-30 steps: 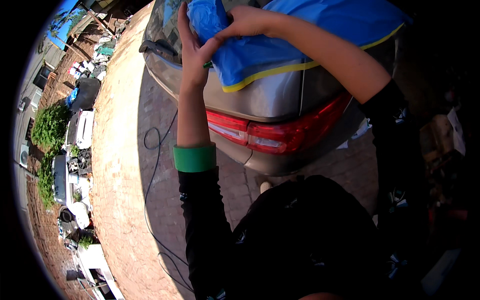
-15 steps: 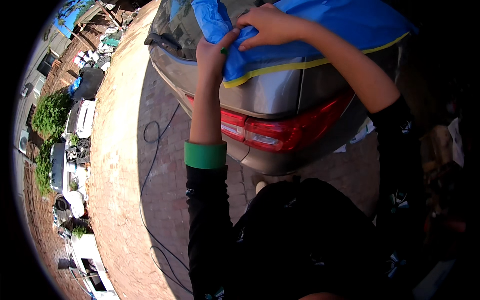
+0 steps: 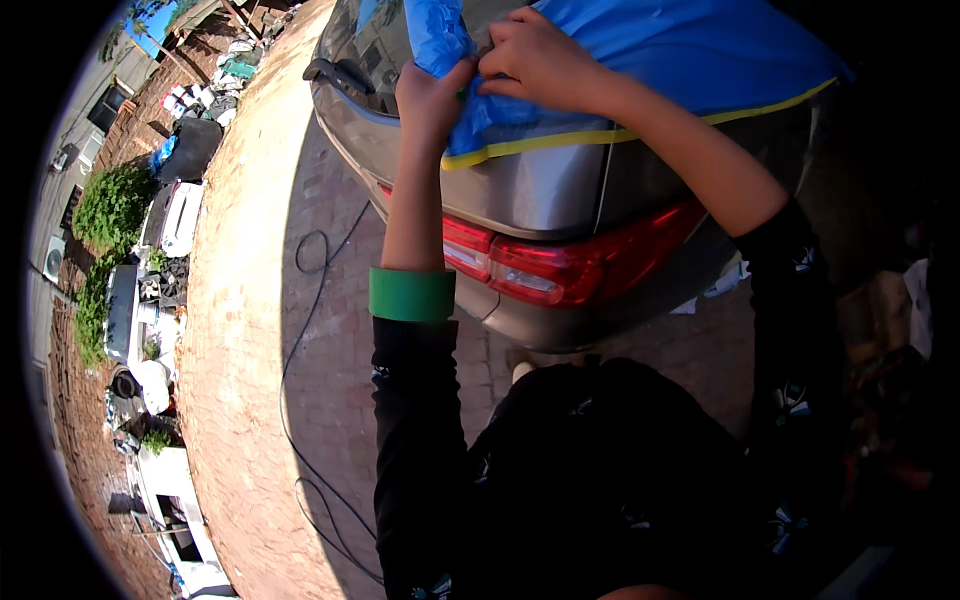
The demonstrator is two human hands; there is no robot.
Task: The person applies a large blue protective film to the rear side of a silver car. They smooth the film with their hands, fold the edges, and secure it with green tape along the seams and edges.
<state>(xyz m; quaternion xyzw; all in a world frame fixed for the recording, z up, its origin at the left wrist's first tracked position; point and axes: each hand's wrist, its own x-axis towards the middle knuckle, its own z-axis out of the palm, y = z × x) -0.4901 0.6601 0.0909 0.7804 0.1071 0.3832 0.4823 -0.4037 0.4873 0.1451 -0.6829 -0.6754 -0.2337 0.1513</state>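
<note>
Blue plastic film (image 3: 680, 60) with a strip of yellow tape (image 3: 560, 142) along its lower edge covers the rear corner of a brown-grey car (image 3: 530, 190). My left hand (image 3: 428, 105) is closed on a bunched fold of the film, its thumb toward the right hand. Close beside it, my right hand (image 3: 540, 65) pinches the film with curled fingers; the exact grip is partly hidden. Around my left wrist sits a roll of green tape (image 3: 411, 294). Below the film shows the car's red tail light (image 3: 570, 265), uncovered, and to the left its rear window (image 3: 365, 55) with a wiper.
A dark hose (image 3: 290, 400) lies looped on the brick paving (image 3: 330, 300) to the left. Farther left, beyond a sunlit strip (image 3: 240, 330), stand a bush (image 3: 112, 208), white panels (image 3: 180, 220) and piled clutter along a brick wall.
The fingers of my right hand have curled in more tightly by the left thumb. The bunched film above my left hand has shifted. The whole view has turned slightly.
</note>
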